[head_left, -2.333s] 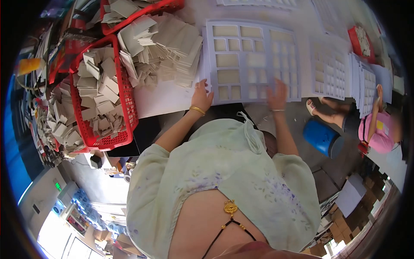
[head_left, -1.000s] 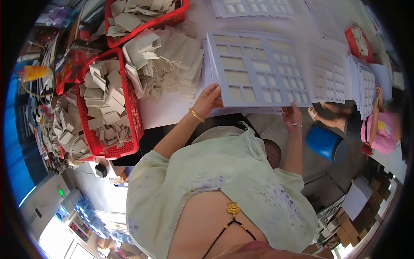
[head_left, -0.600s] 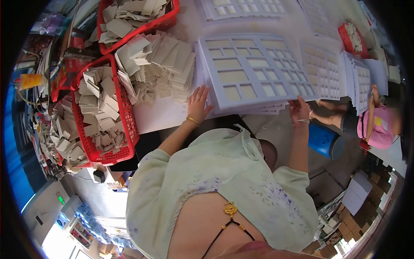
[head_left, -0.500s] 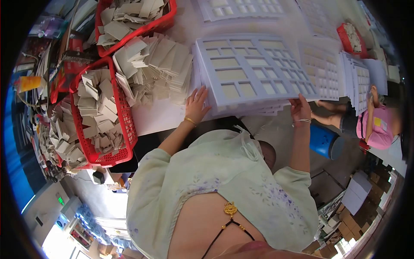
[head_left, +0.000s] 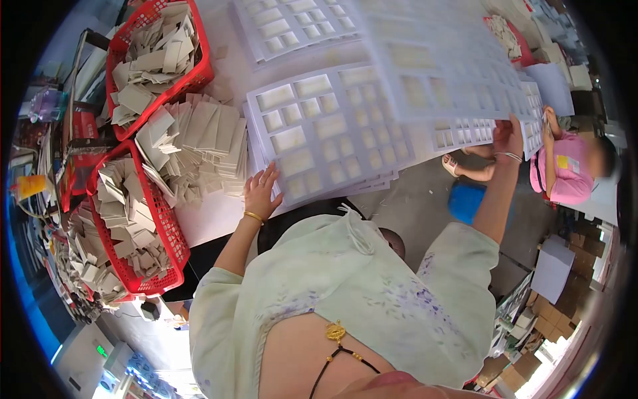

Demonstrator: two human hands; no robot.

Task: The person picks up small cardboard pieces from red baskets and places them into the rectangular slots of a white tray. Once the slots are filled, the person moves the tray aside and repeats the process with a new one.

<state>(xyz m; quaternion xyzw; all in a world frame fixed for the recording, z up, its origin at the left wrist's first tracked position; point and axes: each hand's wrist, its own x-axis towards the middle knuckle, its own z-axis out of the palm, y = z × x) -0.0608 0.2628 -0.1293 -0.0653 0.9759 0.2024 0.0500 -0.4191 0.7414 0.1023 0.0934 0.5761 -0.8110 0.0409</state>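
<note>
bare white tabletop (head_left: 212,216) left of grid sheets (head_left: 319,133), card stack (head_left: 199,149) and red basket (head_left: 133,219) crowding beyond

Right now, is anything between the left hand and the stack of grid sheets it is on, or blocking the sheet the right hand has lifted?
Nothing visible. The left hand lies flat on the near edge of the stack of grid sheets. The right hand grips the lifted sheet at its edge, raised over the stack and the sheets laid further along.

No readable text anywhere, a green lit sign (head_left: 102,350) on the wall too small to make out (just a glow), yellow patch on a pink shirt (head_left: 565,162) blurred
</note>
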